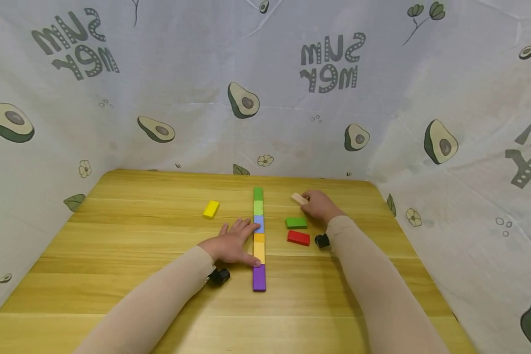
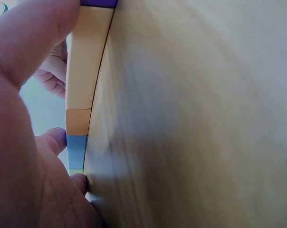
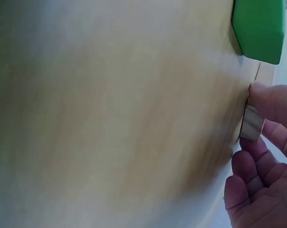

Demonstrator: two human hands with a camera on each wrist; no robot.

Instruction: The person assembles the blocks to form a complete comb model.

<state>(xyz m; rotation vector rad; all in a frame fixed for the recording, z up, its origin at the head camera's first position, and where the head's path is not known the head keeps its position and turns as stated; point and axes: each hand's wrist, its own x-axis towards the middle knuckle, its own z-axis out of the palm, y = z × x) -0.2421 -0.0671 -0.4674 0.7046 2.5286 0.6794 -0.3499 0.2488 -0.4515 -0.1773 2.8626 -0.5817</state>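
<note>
left hand [image 1: 231, 246] spread wide beside the row of coloured blocks [image 1: 259, 238] on the worktop [image 1: 309, 305], thumb and a fingertip touching it, probably steadying the line. right hand [image 1: 319, 206] pinches a plain wooden block [image 1: 298, 199] right of it; right wrist view shows its grained end, hidden from the head.

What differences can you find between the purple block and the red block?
The purple block forms the near end of the row; the red block lies apart, to the right. The purple block runs lengthwise along the row; the red block lies roughly crosswise to it. Both are oblong and lie flat on the table.
</note>
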